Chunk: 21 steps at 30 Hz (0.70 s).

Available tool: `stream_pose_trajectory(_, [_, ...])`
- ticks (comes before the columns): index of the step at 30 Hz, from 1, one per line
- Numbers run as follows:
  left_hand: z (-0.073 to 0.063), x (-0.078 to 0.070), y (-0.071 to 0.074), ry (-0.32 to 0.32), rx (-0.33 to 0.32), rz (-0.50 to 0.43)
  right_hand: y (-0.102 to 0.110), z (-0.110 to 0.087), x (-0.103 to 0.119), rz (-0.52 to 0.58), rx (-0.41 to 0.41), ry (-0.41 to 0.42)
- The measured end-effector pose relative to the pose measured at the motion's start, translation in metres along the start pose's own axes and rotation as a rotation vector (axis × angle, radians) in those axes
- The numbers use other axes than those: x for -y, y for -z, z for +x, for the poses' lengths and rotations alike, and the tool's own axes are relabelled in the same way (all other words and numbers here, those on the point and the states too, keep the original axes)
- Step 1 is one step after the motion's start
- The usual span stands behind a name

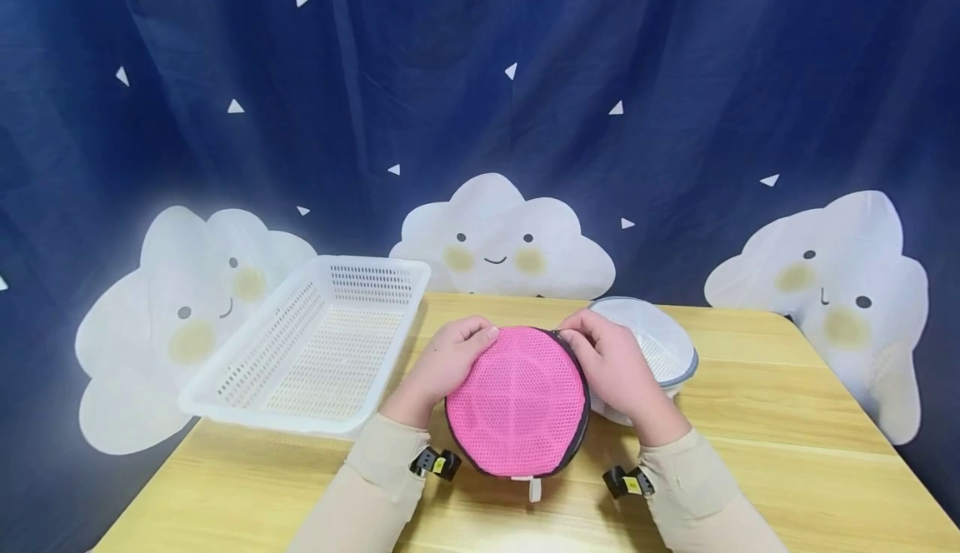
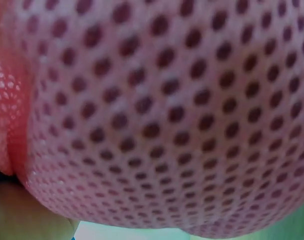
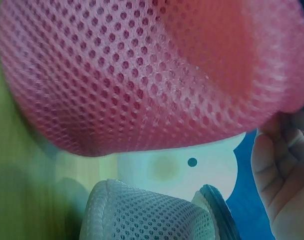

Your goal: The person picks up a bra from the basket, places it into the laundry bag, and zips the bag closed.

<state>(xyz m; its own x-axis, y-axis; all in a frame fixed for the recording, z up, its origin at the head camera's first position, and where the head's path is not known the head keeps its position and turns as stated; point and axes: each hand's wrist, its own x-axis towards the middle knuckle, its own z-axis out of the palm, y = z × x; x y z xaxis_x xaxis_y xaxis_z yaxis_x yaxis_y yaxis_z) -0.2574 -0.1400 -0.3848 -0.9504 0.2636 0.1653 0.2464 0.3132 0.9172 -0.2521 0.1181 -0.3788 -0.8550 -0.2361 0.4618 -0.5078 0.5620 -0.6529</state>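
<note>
A round pink mesh laundry bag [image 1: 517, 403] with a black zipper edge is held up over the table, its flat top facing the head camera. A small white tag [image 1: 535, 489] hangs from its near edge. My left hand [image 1: 455, 361] grips the bag's upper left side, the thumb lying on the pink mesh. At the upper right rim, the fingers of my right hand [image 1: 609, 360] pinch the black zipper edge. Pink mesh [image 2: 156, 115] fills most of the left wrist view. The bag's rounded side [image 3: 107, 85] shows in the right wrist view, with my right hand at its edge.
Behind my right hand stands a white mesh bag [image 1: 652, 328] with a grey rim, partly hidden by that hand. A white perforated plastic basket [image 1: 352, 427] sits to the left on the wooden table [image 1: 795, 445]. A dark blue curtain [image 1: 450, 62] with clouds hangs behind the table.
</note>
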Motion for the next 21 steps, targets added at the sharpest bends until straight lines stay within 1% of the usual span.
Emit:
stream_pose_trajectory(3, [0.001, 0.0, 0.002, 0.014, -0.016, -0.021, 0.001, 0.0, 0.0, 0.003, -0.006, 0.004])
stream_pose_trajectory(7, [0.0, -0.001, 0.003, 0.011, -0.03, -0.024, 0.001, 0.0, 0.0, 0.0, -0.007, 0.012])
stream_pose_trajectory(10, [0.001, 0.0, 0.005, 0.013, -0.07, -0.016, 0.002, 0.001, 0.0, -0.001, -0.009, 0.018])
stream_pose_trajectory(15, [0.002, 0.003, 0.009, 0.028, -0.152, -0.053, 0.003, 0.0, 0.001, 0.023, -0.001, 0.006])
stream_pose_trajectory(21, [0.003, 0.004, 0.013, 0.054, -0.182, -0.067, 0.003, 0.0, 0.001, 0.034, 0.006, -0.005])
